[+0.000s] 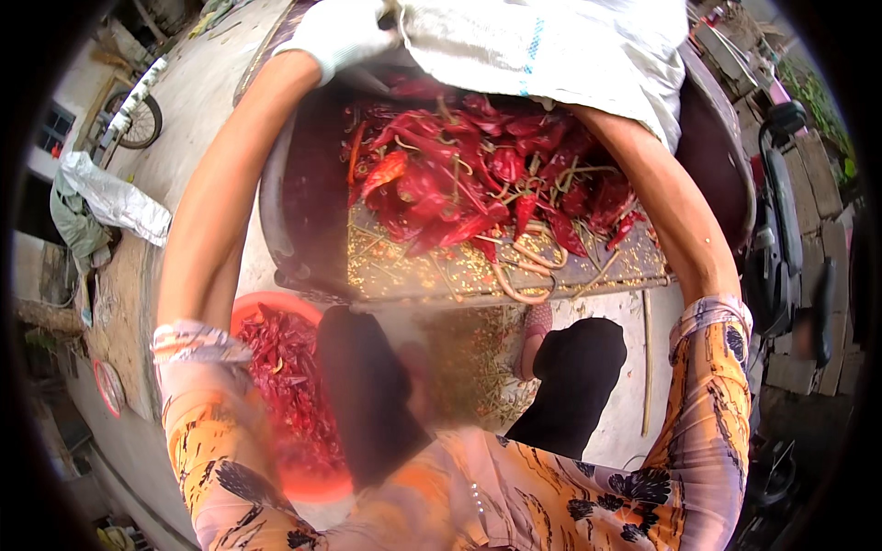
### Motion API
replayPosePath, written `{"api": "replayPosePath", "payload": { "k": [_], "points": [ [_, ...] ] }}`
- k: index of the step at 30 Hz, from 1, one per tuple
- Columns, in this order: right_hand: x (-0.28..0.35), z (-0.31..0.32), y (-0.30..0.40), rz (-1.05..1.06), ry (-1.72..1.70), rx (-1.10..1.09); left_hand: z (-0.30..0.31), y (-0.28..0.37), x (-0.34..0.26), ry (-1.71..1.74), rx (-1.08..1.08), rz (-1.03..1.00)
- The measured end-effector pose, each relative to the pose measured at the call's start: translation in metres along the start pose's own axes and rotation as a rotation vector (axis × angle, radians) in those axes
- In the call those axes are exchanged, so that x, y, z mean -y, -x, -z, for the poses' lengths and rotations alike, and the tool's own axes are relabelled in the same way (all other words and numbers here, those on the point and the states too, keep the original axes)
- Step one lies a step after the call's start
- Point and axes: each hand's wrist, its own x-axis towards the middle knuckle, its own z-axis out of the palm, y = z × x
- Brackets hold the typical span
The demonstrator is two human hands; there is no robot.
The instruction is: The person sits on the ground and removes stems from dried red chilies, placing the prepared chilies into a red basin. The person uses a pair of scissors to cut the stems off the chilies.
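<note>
At the top of the view, my left hand [344,34], in a white knit glove, is shut on the edge of a white woven sack [510,48]. The sack lies across the far side of a heap of dried red chili peppers [475,172] and hides my right hand; only that forearm shows, running under the sack's edge. The peppers rest on a dark board [413,272] strewn with yellow seeds and loose stems. Near the board's front edge lie scissors with wrapped handles [527,275], their blades partly hidden by peppers.
A red basin [313,485] of dried chilies stands beside my left leg. A thin stick [646,365] lies on the ground to the right. Farther out are a wheel [141,120] and a white sack [131,200] at left, and a dark scooter [778,227] at right.
</note>
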Motion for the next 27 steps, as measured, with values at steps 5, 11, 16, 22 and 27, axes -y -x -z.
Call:
{"api": "replayPosePath", "payload": {
  "k": [5, 11, 16, 22, 27],
  "points": [
    [-0.006, 0.021, 0.033, 0.331, 0.392, -0.169, 0.027, 0.016, -0.058, 0.634, 0.143, -0.139],
    [0.029, 0.073, 0.057, -0.186, -0.145, 0.066, 0.044, -0.023, -0.065, 0.402, -0.327, -0.153],
    [-0.073, 0.069, 0.089, -0.369, -0.227, -0.268, -0.059, -0.11, -0.049, 0.233, -0.007, 0.083],
    [-0.086, 0.023, 0.104, -0.346, -0.24, -0.272, -0.105, -0.072, -0.063, 0.355, 0.167, 0.064],
    [-0.064, 0.053, 0.1, -0.449, -0.561, -0.288, -0.053, -0.048, -0.068, 0.631, 0.188, 0.188]
  ]
}}
